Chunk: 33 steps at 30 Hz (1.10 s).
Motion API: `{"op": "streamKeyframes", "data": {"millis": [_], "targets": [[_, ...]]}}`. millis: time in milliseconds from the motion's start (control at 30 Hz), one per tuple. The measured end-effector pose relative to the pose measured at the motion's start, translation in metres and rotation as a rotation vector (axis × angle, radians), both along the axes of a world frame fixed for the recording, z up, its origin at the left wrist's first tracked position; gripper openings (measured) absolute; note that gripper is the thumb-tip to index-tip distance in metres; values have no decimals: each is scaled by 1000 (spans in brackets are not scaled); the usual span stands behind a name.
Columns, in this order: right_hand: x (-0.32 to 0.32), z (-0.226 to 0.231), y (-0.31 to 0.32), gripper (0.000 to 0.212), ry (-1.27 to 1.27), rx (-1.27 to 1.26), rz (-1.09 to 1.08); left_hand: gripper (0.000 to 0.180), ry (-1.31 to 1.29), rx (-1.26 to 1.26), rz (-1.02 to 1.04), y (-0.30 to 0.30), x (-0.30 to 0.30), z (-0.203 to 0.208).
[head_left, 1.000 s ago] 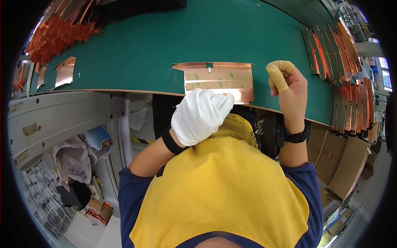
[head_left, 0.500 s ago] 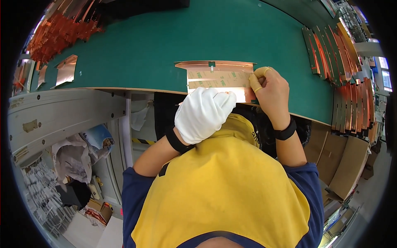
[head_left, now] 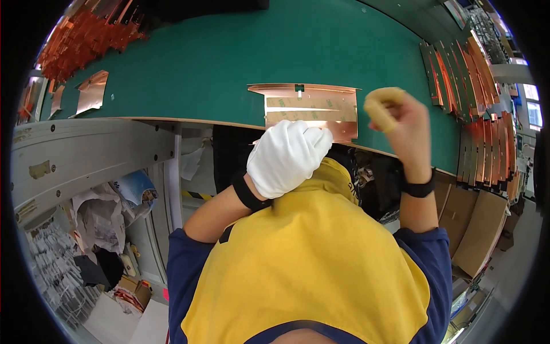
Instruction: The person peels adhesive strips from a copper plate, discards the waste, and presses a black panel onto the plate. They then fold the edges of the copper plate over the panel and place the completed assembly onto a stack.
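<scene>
A bent copper sheet [head_left: 338, 131] lies at the near edge of the green table, its far rim folded up and notched. Pale printed adhesive-backed strips [head_left: 312, 115] run across it, with a bright white band between them. My left hand [head_left: 288, 159], in a white glove, is closed over the sheet's near-left edge; its fingertips rest on the copper. To the right of the sheet and apart from it is my right hand [head_left: 408, 129], raised, with yellow finger cots on curled thumb and forefinger. Motion blurs these fingers, and anything between them cannot be made out.
Piled copper pieces [head_left: 86, 43] fill the far left of the green table [head_left: 189, 74]. Two small bent copper pieces, one a larger plate [head_left: 93, 92], stand at the left. Rows of copper strips [head_left: 487, 150] line the right side. Cardboard boxes [head_left: 480, 232] stand below right.
My right hand has left the sheet's right edge and moved right, toward me slightly. The bright band across the adhesive strips looks wider. My left hand stays on the sheet.
</scene>
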State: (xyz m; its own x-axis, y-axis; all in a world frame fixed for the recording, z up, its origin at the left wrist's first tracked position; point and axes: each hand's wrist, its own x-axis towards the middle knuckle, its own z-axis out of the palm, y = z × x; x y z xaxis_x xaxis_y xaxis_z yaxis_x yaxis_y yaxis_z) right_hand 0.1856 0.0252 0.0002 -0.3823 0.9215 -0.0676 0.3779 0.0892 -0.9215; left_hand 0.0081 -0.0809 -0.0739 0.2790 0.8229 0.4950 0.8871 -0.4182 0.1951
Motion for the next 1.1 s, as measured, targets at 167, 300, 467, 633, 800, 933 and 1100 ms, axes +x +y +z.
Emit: {"op": "streamKeyframes", "data": {"millis": [167,300,467,633,800,933,1100], "targets": [[5,-40,2,14,-344,260,26,17,6,-41,9,-1,1,2],[-4,-40,5,15,-517,296,36,16,49,-46,21,-1,2,1],[-7,-43,12,11,-592,288,67,14,69,-41,26,1,3,3],[4,-25,16,12,144,-389,180,12,29,-3,-11,3,0,3],[15,55,9,17,1194,-488,527,12,147,-6,86,4,5,3],[67,42,13,15,875,-339,385,12,66,47,8,15,1,4],[189,-25,-26,12,-474,-398,-7,14,46,-21,-99,31,-3,-2]]}}
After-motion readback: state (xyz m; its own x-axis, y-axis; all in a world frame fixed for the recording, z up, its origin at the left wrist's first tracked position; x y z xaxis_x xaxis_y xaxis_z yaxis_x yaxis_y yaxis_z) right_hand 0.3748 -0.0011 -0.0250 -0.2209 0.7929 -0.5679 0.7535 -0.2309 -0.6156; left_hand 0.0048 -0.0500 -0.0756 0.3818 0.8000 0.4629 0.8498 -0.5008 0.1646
